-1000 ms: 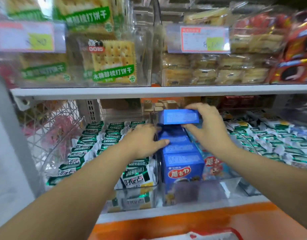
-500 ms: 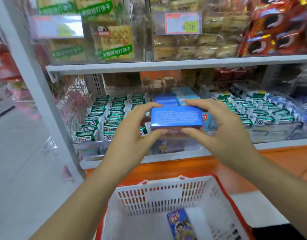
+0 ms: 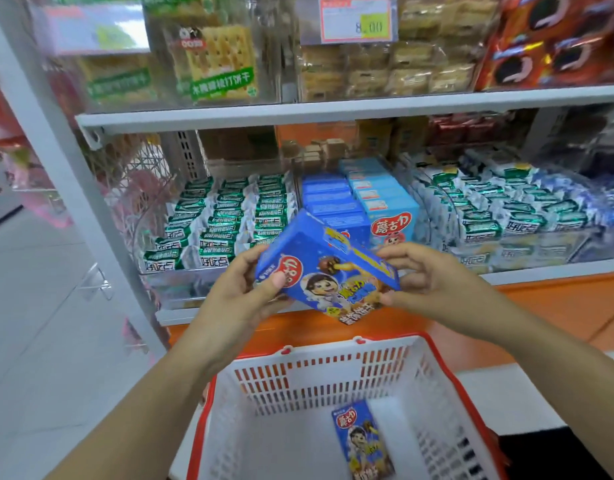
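— Centre of frame: blue snack box [image 3: 328, 271] held tilted at both ends, left hand [image 3: 239, 296] curled round the left corner with thumb on the printed face, right hand [image 3: 433, 282] pinching the right end between fingers and thumb.
— Why tilted that way?
— Likely turned face-up for a look at the front, then down into the basket [image 3: 316, 375] directly below, bottom centre.
— Anything inside?
— One matching box [image 3: 362, 441], flat on the basket floor.
— Materials?
— Glossy printed cardboard, sharp-edged and rectangular. Slotted white plastic walls under a red rim. Behind, mid-frame, same boxes [image 3: 328, 199] filed in a row on the shelf [image 3: 547, 270], beside crinkly green-and-white foil wrappers [image 3: 229, 216].
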Tool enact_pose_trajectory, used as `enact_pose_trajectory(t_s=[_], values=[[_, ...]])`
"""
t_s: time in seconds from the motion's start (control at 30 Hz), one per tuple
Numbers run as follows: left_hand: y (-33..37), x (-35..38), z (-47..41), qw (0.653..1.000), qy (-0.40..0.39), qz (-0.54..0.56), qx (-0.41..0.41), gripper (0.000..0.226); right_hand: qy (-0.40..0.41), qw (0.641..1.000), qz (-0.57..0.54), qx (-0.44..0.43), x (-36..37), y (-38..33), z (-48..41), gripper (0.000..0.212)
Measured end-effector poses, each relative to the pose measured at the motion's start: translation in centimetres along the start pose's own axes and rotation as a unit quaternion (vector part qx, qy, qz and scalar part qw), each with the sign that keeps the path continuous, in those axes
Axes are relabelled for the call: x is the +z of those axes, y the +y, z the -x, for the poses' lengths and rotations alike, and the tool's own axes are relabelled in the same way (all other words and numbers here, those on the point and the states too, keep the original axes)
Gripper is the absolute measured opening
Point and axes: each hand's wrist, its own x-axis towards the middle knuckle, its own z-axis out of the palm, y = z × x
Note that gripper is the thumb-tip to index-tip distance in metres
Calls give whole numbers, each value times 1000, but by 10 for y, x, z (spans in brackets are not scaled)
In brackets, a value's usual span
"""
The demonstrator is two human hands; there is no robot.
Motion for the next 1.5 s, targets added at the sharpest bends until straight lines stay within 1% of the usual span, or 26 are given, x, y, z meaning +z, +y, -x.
enact_pose_trajectory(t_s=[0.07,0.2,0.33,0.37,0.43,0.5,0.53,0.63,0.7,0.77,0.93,1.03,1.1,1.2,1.27,1.33,1.4,1.5], values=[[0,1,0,999,23,40,-23,37,16,999,-43,2,-1,-5,3,42],[-2,1,-1,998,39,23,-33,38,37,995,-87,14,2,-6,0,36],[0,-1,0,999,18,40,-28,34,69,975,-198,69,4,-5,-3,14],[1,-2,0,998,18,43,-30,30,71,971,-212,81,3,-6,-3,13],[1,-2,-1,998,30,40,-36,24,76,967,-224,94,3,-5,-3,22],[1,0,-1,998,34,33,-46,23,88,969,-209,96,3,-4,-2,33],[1,0,-1,997,36,35,-52,24,92,971,-198,91,3,-5,-2,35],[1,-2,0,994,47,59,-79,14,87,972,-212,50,2,-9,-1,24],[0,-3,-2,989,62,81,-107,12,77,971,-224,24,2,-13,1,27],[-2,-4,-3,984,72,87,-136,12,71,975,-212,7,4,-16,2,31],[-9,2,-3,972,84,97,-196,16,74,976,-202,10,6,-18,3,30],[-12,4,-3,971,84,86,-206,19,91,974,-209,7,4,-17,2,35],[-13,6,-3,972,92,76,-202,21,91,979,-180,11,2,-16,3,47],[-11,11,-1,977,95,51,-182,25,74,991,-97,49,2,-13,5,72],[-10,14,2,983,100,7,-153,26,80,991,-88,65,4,-11,4,80],[-9,17,5,985,113,-44,-120,24,101,987,-95,80,6,-10,1,78],[-7,18,9,986,119,-87,-78,19,116,976,-151,106,5,-8,-1,71],[-3,16,13,979,97,-180,1,22,102,954,-236,156,3,-7,-2,57]])
